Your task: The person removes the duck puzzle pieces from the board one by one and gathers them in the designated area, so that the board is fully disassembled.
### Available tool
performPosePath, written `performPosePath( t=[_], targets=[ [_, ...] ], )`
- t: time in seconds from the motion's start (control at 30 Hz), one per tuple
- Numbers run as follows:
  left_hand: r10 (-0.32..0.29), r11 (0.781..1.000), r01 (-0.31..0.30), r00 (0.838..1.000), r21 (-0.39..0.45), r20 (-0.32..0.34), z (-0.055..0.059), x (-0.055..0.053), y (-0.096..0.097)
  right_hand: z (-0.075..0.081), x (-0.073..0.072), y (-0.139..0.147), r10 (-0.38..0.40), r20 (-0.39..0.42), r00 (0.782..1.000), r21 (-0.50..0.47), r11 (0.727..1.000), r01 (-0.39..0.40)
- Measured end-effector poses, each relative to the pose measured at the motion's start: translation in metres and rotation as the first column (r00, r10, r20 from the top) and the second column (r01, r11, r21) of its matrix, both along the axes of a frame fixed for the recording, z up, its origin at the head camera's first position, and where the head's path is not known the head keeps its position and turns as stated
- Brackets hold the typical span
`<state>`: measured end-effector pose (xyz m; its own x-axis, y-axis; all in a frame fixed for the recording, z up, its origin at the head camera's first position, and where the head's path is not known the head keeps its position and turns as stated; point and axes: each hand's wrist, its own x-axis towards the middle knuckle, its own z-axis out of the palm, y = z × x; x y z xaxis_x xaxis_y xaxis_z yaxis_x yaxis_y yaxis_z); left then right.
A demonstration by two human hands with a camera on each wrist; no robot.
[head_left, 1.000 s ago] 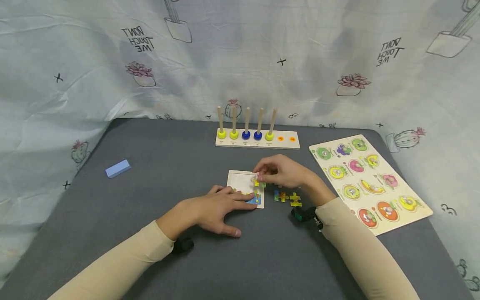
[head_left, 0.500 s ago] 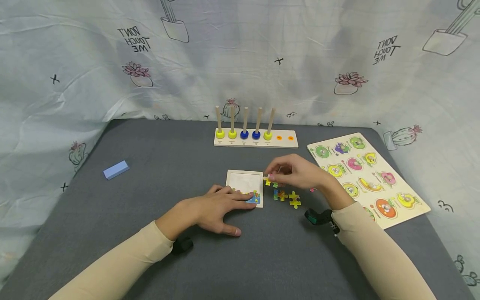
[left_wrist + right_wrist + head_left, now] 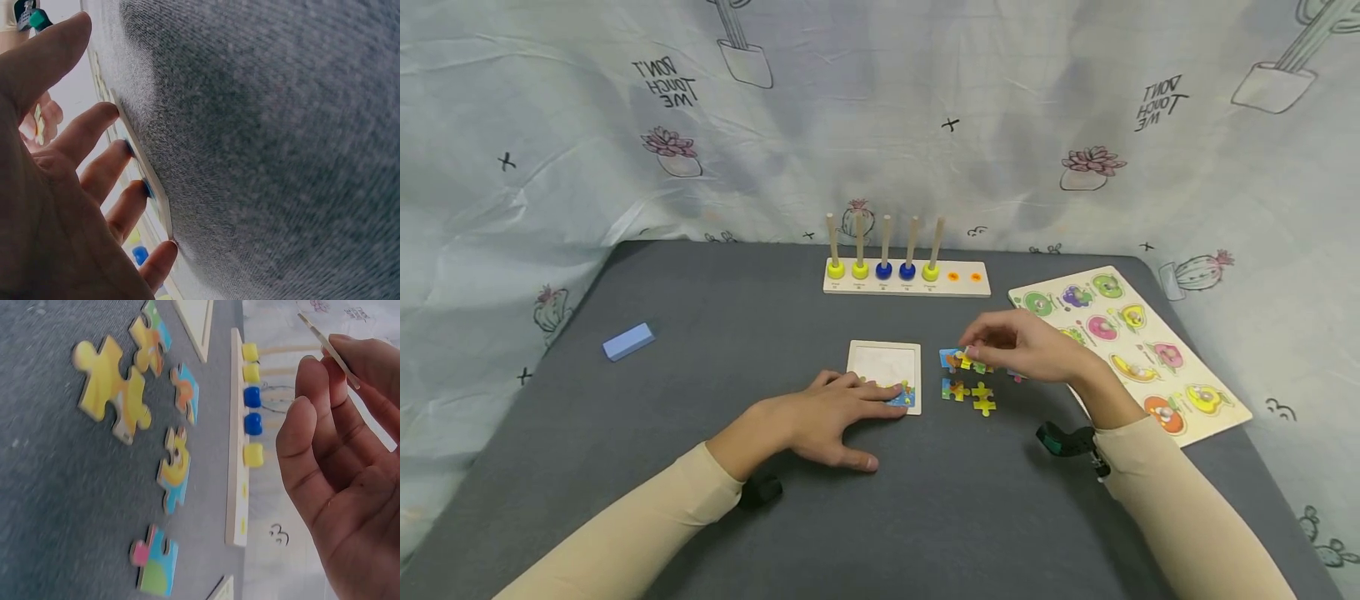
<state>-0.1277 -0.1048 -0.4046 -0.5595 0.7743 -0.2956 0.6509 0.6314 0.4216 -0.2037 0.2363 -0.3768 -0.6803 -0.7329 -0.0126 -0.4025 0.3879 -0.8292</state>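
Note:
My left hand (image 3: 827, 421) lies with its fingers spread over the lower part of a small wooden puzzle tray (image 3: 883, 360). Blue and yellow pieces show in the tray beside the fingertips; the rest there is hidden under the hand. In the left wrist view, several fingertips touch the tray's edge (image 3: 164, 209). To the right of the tray, my right hand (image 3: 1030, 346) pinches a jigsaw piece (image 3: 328, 349) between thumb and fingers, seen nearly edge-on in the right wrist view. Below it lie several loose pieces, among them a yellow piece (image 3: 109, 381) and a blue-green one (image 3: 159, 562).
A wooden peg board (image 3: 906, 285) with yellow and blue rings stands at the back. On the right lies a large fruit knob puzzle (image 3: 1195, 429), partly covered by the right arm. A blue block (image 3: 628, 342) sits at the left. A printed curtain (image 3: 820, 108) hangs behind the table.
My right hand has moved right, away from the tray to above the loose pieces, carrying the jigsaw piece. The left hand has stayed on the tray.

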Motion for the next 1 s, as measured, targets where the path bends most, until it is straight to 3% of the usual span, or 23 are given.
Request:
performPosePath(
  t=[0.5, 0.8, 1.0],
  targets=[
    [0.005, 1.0, -0.006, 1.0, 0.024, 0.003, -0.003, 0.001, -0.007, -0.012, 0.011, 0.035, -0.032, 0.0, 0.999, -0.02, 0.999, 0.032],
    [0.003, 1.0, -0.003, 1.0, 0.01, -0.001, -0.001, 0.001, -0.003, -0.026, 0.019, 0.057, -0.002, -0.033, 0.999, -0.018, 1.0, 0.001],
    [-0.007, 1.0, 0.007, 1.0, -0.008, -0.011, -0.002, 0.0, 0.0, -0.032, 0.024, 0.065, 0.015, 0.017, 1.0, -0.001, 1.0, -0.015]
  ],
)
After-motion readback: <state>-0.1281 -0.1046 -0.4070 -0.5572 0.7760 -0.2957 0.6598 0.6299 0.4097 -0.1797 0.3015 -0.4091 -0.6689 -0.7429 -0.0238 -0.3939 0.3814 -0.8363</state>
